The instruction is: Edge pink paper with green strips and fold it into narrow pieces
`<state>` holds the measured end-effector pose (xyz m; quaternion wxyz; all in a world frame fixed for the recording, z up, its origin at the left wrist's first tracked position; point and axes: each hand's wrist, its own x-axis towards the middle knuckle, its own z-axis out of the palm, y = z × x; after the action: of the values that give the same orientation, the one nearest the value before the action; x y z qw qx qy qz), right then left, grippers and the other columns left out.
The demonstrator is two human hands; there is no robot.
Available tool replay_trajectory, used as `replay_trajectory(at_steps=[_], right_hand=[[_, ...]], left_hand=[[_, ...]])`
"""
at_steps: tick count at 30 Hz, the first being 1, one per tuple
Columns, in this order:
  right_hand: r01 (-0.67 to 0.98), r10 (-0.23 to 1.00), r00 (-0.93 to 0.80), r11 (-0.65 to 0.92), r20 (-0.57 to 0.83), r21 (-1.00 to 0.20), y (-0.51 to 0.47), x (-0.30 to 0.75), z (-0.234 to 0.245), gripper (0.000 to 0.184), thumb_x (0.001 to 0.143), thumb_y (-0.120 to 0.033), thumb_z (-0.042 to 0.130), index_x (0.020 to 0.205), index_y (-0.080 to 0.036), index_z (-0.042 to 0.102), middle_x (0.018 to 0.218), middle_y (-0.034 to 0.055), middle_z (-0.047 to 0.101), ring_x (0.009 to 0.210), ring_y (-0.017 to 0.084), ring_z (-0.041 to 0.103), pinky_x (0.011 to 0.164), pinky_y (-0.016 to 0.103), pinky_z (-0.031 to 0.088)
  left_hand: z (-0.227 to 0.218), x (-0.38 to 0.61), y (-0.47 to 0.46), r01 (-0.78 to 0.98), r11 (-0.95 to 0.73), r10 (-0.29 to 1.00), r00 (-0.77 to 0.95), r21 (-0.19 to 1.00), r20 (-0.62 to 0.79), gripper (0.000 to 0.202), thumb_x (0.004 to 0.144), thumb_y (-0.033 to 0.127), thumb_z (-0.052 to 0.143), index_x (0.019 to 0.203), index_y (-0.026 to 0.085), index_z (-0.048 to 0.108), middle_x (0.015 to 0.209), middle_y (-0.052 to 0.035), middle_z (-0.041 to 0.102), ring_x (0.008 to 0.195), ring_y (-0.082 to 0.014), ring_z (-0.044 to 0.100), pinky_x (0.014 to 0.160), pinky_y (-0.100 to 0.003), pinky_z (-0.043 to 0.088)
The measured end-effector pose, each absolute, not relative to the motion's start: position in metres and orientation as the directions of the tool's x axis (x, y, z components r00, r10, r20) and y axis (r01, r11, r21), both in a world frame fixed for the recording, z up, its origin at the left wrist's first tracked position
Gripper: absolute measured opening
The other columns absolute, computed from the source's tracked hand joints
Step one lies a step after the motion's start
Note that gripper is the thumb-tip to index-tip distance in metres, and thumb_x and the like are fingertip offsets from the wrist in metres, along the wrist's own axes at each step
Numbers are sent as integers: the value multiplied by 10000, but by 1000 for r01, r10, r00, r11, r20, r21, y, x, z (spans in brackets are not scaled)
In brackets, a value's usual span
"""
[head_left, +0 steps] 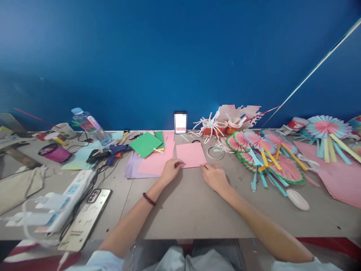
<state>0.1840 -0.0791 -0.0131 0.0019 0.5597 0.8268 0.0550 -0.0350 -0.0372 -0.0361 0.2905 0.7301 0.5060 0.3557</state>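
A pink sheet of paper [191, 154] lies in front of me near the middle of the table. My left hand [170, 169] has its fingers curled closed at the paper's lower left corner. At the lower right corner, my right hand [215, 177] pinches the edge, its fingertips partly hidden. Just left of this sheet is a stack with a larger pink sheet [149, 163], a purple sheet [132, 167] under it and green squares [145, 144] on top. A white ring of tape [215, 152] rests to the right of the paper.
A phone with a lit screen [180, 123] leans on the blue wall. Right are folded paper fans [270, 150] and a white computer mouse [297, 199]. Left are a blue glue gun [117, 150], a bottle [91, 126], a power strip [72, 195] and another phone [86, 222].
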Motion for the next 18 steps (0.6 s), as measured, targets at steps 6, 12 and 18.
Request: replay_trajectory(at_steps=[6, 12, 18], right_hand=[[923, 925, -376, 369, 50, 104, -80, 184, -14, 353, 888, -133, 433, 1198, -166, 599, 1103, 131, 658, 877, 183, 642, 785, 275, 448], [921, 923, -382, 376, 48, 106, -80, 185, -17, 368, 887, -131, 430, 1217, -167, 590, 1115, 127, 657, 895, 184, 645, 794, 268, 449], [922, 924, -380, 375, 32, 95, -81, 184, -12, 368, 881, -132, 445, 1218, -159, 589, 1133, 138, 645, 874, 198, 654, 775, 288, 457]], left_hand=[[-39, -33, -34, 525, -267, 962, 195, 808, 191, 69, 783, 187, 622, 765, 184, 689, 765, -18, 690, 699, -143, 595, 681, -283, 469], [-39, -33, -33, 540, -268, 962, 195, 798, 191, 80, 769, 160, 621, 742, 185, 692, 750, -19, 688, 678, -140, 594, 664, -284, 474], [-36, -32, -33, 541, -257, 964, 201, 801, 174, 64, 761, 143, 631, 754, 168, 690, 749, -27, 679, 677, -140, 592, 668, -284, 478]])
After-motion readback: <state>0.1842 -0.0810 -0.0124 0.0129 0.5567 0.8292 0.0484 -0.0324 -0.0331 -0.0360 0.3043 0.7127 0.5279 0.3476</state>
